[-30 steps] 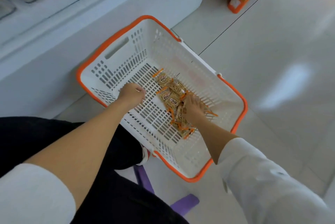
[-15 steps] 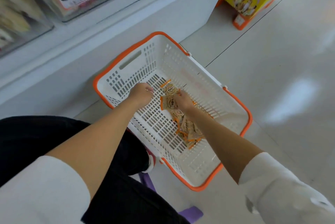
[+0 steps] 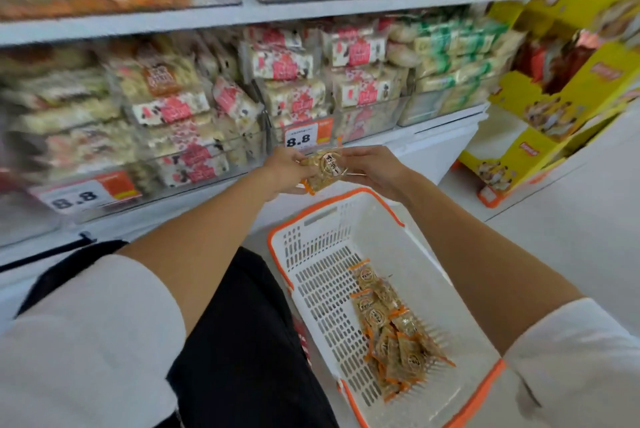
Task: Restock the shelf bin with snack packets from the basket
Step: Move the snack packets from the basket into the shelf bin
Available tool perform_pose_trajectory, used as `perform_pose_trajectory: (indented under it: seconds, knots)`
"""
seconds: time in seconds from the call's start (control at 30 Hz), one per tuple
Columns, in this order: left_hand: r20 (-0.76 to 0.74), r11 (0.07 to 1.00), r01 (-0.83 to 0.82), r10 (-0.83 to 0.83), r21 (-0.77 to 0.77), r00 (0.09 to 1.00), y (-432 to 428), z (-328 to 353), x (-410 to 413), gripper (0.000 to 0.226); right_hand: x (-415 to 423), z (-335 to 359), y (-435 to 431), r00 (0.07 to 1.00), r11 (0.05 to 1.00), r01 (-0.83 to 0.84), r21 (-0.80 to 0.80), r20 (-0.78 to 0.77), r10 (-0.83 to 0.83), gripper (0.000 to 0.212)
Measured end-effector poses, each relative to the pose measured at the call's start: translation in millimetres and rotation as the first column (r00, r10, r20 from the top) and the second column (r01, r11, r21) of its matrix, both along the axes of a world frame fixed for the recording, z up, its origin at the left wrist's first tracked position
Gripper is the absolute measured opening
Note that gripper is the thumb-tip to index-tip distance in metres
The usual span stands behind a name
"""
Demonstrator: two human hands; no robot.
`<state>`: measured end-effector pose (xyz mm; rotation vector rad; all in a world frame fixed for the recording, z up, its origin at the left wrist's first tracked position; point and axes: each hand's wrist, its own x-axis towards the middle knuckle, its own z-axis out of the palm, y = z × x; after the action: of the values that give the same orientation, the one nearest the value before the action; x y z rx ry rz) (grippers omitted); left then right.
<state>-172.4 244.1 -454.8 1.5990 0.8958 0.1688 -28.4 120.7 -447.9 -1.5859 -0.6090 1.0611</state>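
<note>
- Right now 1 small tan snack packet [image 3: 323, 169] with orange ends and 1 round label is held by both ends in the air, above the far end of the basket and in front of the lowest shelf. I cannot tell whether more packets sit beneath it.
- The left hand [image 3: 282, 173] pinches its left end, fingers curled round the wrapper.
- The right hand [image 3: 372, 169] grips the right end, fingers bent round it.
- Below, 1 white basket [image 3: 346, 216] with an orange rim stands on the floor. It holds a heap of loose packets [image 3: 394, 334] toward its near end. They overlap, so I count at least 8.
- Behind the hands, clear shelf bins [image 3: 207, 136] are stacked with red-and-white packs, and 2 price tags [image 3: 300, 139] read 8.8.
- To the right stands 1 yellow display carton [image 3: 554, 108].
</note>
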Motion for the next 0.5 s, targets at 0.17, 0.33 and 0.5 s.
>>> perform_pose_trajectory:
  seconds: [0.17, 0.33, 0.5]
  knots:
    - [0.025, 0.971, 0.013, -0.019, 0.239, 1.000, 28, 72, -30, 0.017, -5, 81, 27, 0.984, 0.992, -0.111, 0.054, 0.144, 0.102, 0.005]
    - [-0.107, 0.902, 0.133, -0.097, 0.411, 0.990, 45, 139, -54, 0.021, -31, 154, 55, 0.890, 0.982, -0.188, 0.029, 0.428, 0.158, 0.019]
    - [0.081, 0.912, 0.037, -0.076, 0.408, 0.994, 57, 188, -62, 0.033, -49, 210, 78, 0.754, 0.970, -0.242, 0.019, 0.633, 0.176, 0.016]
